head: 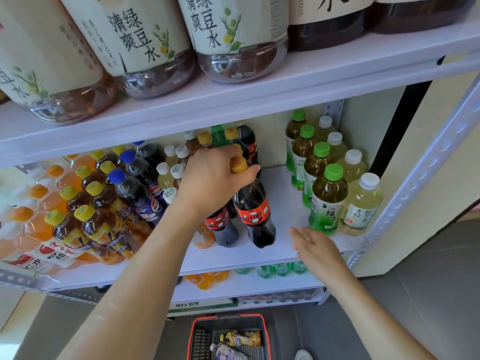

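The left hand (215, 178) grips the red-labelled dark plastic cola bottle (255, 214) by its yellow cap (239, 166); the right hand (315, 246) hovers open. Swung carelessly, it could topple its twin bottle (222, 227).

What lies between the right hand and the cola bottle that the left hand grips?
Only a bare stretch of the white shelf, seen in the head view. The open right hand is apart from the cola bottle.

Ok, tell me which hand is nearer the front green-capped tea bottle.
Right. The right hand is open just below-left of the green-capped tea bottle; the left hand grips the cola bottle, farther left.
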Motion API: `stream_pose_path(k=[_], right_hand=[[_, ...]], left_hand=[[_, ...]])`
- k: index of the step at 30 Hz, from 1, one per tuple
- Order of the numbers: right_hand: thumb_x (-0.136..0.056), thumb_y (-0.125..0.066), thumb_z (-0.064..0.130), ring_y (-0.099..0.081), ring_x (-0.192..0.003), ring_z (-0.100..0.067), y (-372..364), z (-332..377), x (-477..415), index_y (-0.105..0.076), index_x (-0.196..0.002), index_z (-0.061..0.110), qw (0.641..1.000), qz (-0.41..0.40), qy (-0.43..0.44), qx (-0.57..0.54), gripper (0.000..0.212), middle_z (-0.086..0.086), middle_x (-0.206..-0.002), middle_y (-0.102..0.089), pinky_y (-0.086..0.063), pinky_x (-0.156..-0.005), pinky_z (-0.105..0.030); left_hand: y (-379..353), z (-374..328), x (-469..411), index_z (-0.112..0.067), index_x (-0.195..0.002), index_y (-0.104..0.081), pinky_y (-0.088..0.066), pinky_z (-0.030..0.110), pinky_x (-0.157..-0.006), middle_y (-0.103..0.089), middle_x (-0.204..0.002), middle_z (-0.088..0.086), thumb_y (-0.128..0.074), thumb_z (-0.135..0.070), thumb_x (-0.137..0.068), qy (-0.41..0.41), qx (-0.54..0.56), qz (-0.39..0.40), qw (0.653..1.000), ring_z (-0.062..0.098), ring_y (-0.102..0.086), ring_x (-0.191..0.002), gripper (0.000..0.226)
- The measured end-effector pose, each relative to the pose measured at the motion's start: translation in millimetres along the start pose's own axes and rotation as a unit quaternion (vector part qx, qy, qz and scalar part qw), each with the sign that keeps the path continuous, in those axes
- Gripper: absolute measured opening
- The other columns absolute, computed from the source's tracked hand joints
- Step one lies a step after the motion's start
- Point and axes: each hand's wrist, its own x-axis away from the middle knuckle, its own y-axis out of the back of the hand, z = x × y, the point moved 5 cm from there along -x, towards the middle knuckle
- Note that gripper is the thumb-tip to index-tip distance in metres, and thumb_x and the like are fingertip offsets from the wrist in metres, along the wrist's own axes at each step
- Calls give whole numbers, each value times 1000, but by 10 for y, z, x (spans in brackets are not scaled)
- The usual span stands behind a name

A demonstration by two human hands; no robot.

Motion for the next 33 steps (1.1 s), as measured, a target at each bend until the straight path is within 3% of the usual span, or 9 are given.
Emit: stream_pose_path(k=[3, 5, 11, 14, 19, 23, 27, 30, 33], right_hand=[[-95, -56, 26, -62, -83, -13, 249, 149, 35, -67, -96, 23, 996, -62, 62, 24, 12, 5, -93, -69, -48, -75, -32], [-93, -58, 19, -61, -83, -8, 401, 255, 70, -70, -101, 25, 990, -97, 97, 31, 16, 10, -93, -69, -47, -74, -29], [-84, -64, -3, -56, -80, -17, 853, 637, 199, -70, -100, 9, 936, -250, 233, 81, 20, -2, -90, -62, -48, -71, -31], [-80, -67, -2, -54, -98, -31, 982, 762, 158, -64, -114, 6, 906, -318, 250, 127, 34, -15, -105, -56, -48, -84, -41], [-92, -63, 16, -54, -114, -37, 945, 809, -178, -49, -136, 3, 935, -233, 198, 179, 49, -20, -125, -59, -45, -89, -43], [-94, -60, 19, -61, -102, -36, 954, 786, -277, -56, -129, 9, 936, -222, 183, 204, 36, -16, -114, -66, -49, -77, -42], [-92, -64, 13, -61, -99, -35, 956, 794, -223, -62, -123, 11, 936, -207, 208, 195, 31, -14, -110, -68, -44, -74, -37], [-86, -72, 16, -63, -83, -30, 993, 929, -87, -65, -121, 12, 915, -202, 288, 196, 36, -7, -92, -70, -32, -64, -28], [-78, -80, 27, -67, -81, -16, 1130, 1150, 72, -70, -112, 19, 920, -210, 322, 78, 36, 3, -91, -73, -50, -72, -26]], left_hand=[[-160, 63, -15, -17, -68, -44, -34, 31, -47, -43, -53, -3, -65, -49, -87, 0, -60, 12, 998, 22, -48, -51, 43], [-247, 127, -14, -15, -71, -45, -41, 32, -49, -44, -54, -3, -62, -52, -88, 13, -108, 21, 994, 29, -54, -55, 44], [-405, 193, -18, -16, -74, -42, -33, 28, -47, -47, -60, 0, -53, -65, -88, 21, -281, 47, 958, 26, -52, -54, 52], [-402, 180, -88, -15, -64, -35, -20, 22, -42, -40, -53, -2, -51, -70, -87, 16, -354, 68, 933, 17, -36, -42, 61], [-357, 187, -149, -19, -61, -27, -19, 21, -42, -37, -51, -3, -48, -71, -87, 19, -376, 86, 922, 15, -31, -41, 62], [-330, 199, -112, -17, -77, -40, -19, 21, -42, -40, -52, -4, -43, -76, -86, 14, -371, 79, 925, 14, -32, -41, 59], [-200, 95, -24, -17, -105, -59, -28, 25, -46, -57, -76, 0, -51, -64, -90, 14, -314, 26, 949, 24, -58, -65, 50], [-108, -201, 124, -14, -102, -69, -44, 30, -51, -64, -86, 4, -64, -38, -90, -56, -134, -63, 987, 28, -63, -76, 27], [-407, -481, 260, -19, -129, -57, -55, 36, -81, -66, -110, 0, -73, -41, -84, -25, 103, 70, 992, 18, -63, -98, 52]])
